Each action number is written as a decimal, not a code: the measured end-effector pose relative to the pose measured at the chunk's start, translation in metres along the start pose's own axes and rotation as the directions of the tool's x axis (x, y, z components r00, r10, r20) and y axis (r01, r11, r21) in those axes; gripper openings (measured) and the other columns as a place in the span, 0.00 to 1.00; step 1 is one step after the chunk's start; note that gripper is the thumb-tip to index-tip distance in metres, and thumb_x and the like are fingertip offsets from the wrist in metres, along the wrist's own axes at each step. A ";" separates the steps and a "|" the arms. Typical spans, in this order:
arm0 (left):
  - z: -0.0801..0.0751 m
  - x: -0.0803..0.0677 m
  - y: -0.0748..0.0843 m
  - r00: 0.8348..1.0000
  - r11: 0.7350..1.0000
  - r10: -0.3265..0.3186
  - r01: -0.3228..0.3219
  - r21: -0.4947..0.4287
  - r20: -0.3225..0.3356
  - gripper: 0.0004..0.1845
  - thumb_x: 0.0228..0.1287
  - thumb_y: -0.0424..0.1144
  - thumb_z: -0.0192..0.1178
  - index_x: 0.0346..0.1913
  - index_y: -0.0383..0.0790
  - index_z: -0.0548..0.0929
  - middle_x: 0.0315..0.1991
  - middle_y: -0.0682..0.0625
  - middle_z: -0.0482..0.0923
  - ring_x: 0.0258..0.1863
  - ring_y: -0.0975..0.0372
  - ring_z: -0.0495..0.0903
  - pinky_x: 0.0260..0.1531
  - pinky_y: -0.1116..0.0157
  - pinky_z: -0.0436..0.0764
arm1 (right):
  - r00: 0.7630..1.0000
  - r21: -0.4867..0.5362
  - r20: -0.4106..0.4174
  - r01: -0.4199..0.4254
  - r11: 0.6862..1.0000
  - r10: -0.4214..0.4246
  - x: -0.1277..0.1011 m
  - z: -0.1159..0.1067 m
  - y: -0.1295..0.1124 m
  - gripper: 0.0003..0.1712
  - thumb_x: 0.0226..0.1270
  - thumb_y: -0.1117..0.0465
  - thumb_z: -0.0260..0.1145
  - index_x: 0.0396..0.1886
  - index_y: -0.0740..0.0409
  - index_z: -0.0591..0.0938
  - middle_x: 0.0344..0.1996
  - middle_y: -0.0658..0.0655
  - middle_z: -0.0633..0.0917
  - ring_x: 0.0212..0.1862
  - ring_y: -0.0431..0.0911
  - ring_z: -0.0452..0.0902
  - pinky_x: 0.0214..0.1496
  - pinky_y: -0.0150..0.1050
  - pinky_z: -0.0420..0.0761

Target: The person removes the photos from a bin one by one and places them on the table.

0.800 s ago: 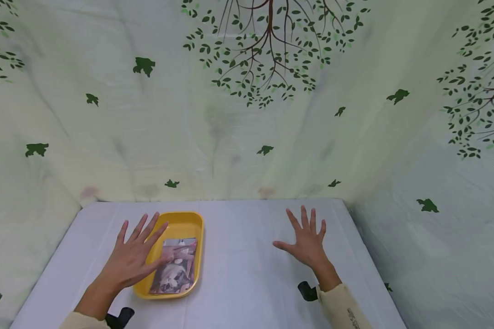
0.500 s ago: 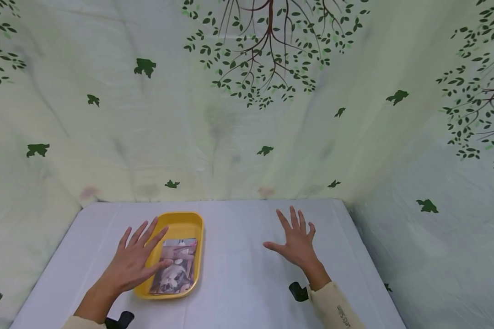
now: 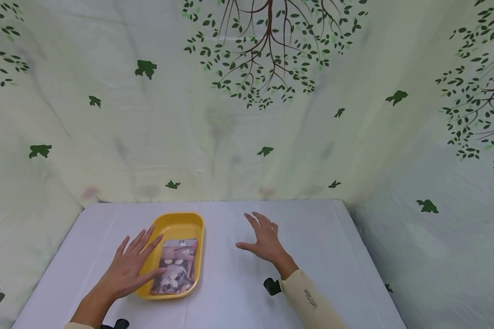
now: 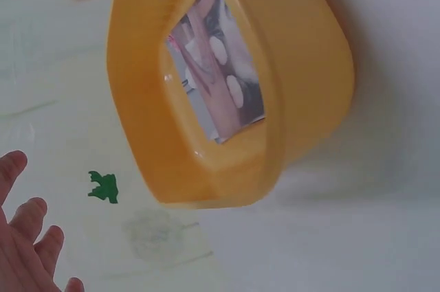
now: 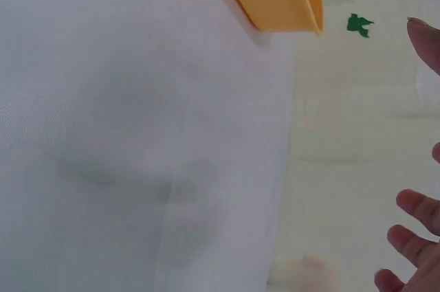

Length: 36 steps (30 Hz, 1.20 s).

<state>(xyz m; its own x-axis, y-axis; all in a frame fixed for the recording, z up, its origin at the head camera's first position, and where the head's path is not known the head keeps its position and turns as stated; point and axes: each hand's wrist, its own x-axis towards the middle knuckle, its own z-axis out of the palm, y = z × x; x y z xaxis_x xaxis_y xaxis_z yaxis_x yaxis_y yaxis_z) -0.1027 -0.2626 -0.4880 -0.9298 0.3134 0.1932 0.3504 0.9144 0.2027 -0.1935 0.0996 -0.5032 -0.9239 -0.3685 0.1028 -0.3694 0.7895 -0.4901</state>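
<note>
A yellow plastic tray (image 3: 201,256) with rounded corners sits on the left half of the table. Inside it lies a flat printed picture or stack of pictures (image 3: 174,269), showing a pale furry animal on a pinkish background; whether it is one piece or several I cannot tell. My left hand (image 3: 127,269) hovers over the tray's left side, fingers spread, holding nothing. To the right of the tray my right hand (image 3: 264,240) is raised above the table, thumb apart and fingers slightly bent, also holding nothing. The left wrist view shows the tray's deep wall (image 4: 302,65) close up.
A white cloth covers the table (image 3: 230,292). Behind it hangs a pale curtain (image 3: 214,137) with printed branches and green leaves, which continues along both sides. A black wrist camera (image 3: 271,286) sticks out beside the right sleeve.
My right hand has moved left toward the tray, its fingers bending a little more. My left hand has shifted slightly down and left. The tray and its picture stay put.
</note>
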 end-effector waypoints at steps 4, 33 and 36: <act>0.007 -0.006 -0.008 1.000 0.999 -0.024 0.024 -0.023 0.009 0.44 0.59 0.62 0.58 0.73 0.42 0.60 0.75 0.39 0.49 0.73 0.44 0.49 0.69 0.53 0.24 | 0.999 0.037 0.024 0.035 0.999 -0.036 0.016 0.017 -0.012 0.49 0.56 0.38 0.70 0.73 0.50 0.63 0.69 0.56 0.65 0.70 0.53 0.58 0.67 0.59 0.56; 0.064 -0.027 -0.035 0.965 0.977 -0.175 0.195 -0.087 0.195 0.51 0.61 0.63 0.56 0.75 0.33 0.50 0.76 0.38 0.40 0.70 0.37 0.49 0.64 0.36 0.46 | 0.955 0.297 0.272 0.032 0.954 -0.116 0.061 0.107 -0.082 0.34 0.59 0.42 0.69 0.65 0.42 0.74 0.58 0.40 0.78 0.62 0.39 0.70 0.64 0.38 0.69; 0.069 -0.029 -0.036 0.970 0.982 -0.161 0.177 -0.073 0.182 0.51 0.61 0.63 0.56 0.74 0.32 0.50 0.76 0.37 0.42 0.69 0.37 0.51 0.64 0.37 0.48 | 0.962 0.360 0.259 -0.011 0.933 -0.089 0.063 0.109 -0.090 0.33 0.59 0.45 0.71 0.64 0.45 0.75 0.57 0.41 0.78 0.59 0.41 0.73 0.60 0.37 0.73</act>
<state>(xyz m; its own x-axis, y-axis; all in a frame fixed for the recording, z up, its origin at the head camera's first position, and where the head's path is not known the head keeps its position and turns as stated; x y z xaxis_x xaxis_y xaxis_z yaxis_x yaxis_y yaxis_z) -0.0960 -0.2870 -0.5667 -0.9789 0.2033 -0.0199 0.1879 0.9343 0.3028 -0.2073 -0.0486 -0.5471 -0.8300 -0.5516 -0.0823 -0.2983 0.5637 -0.7702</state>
